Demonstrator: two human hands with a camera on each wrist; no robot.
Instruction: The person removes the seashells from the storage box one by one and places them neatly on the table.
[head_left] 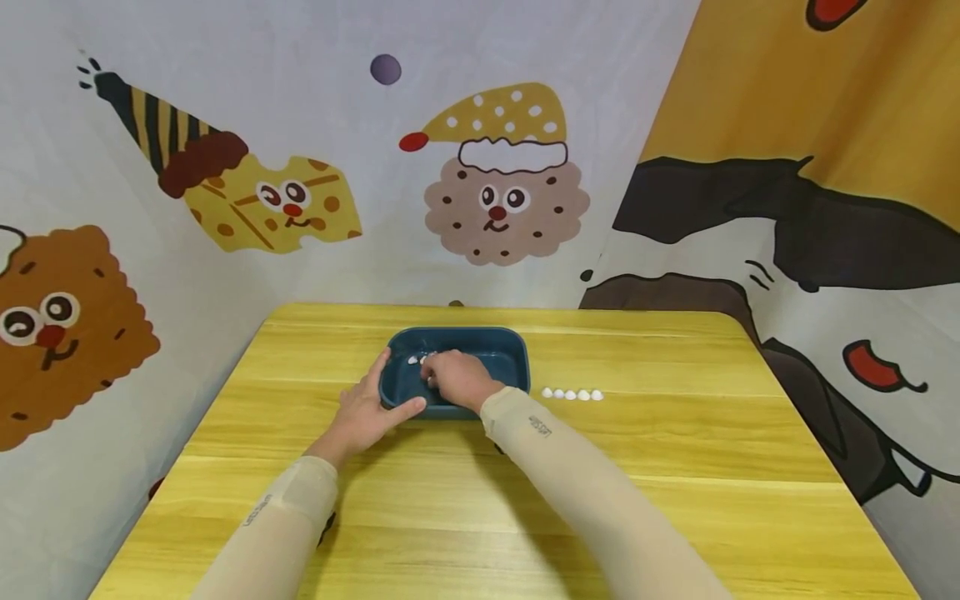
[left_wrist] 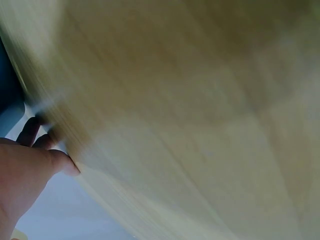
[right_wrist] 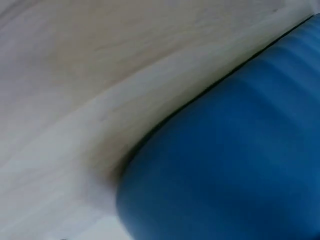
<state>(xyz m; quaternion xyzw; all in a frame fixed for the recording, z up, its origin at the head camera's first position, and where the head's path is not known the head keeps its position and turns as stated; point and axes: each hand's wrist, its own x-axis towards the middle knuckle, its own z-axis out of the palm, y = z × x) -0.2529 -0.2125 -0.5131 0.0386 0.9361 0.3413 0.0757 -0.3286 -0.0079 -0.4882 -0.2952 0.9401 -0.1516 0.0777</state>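
A dark blue rectangular tray (head_left: 513,340) stands on the table, its outer wall also filling much of the right wrist view. My left hand (head_left: 366,415) touches the tray's near left corner, fingers straight along the left side and thumb on the front rim. In the left wrist view, part of that left hand (left_wrist: 27,167) shows at the lower left. My right hand (head_left: 459,377) reaches into the tray with bent fingers, beside small white shell-like pieces (head_left: 412,360). Its fingertips are partly hidden, so whether they pinch a piece is unclear.
Several similar white pieces (head_left: 572,395) lie in a row on the yellow wood-grain table (head_left: 675,433), right of the tray. Behind the table hangs a cloth backdrop (head_left: 375,208) with cartoon prints.
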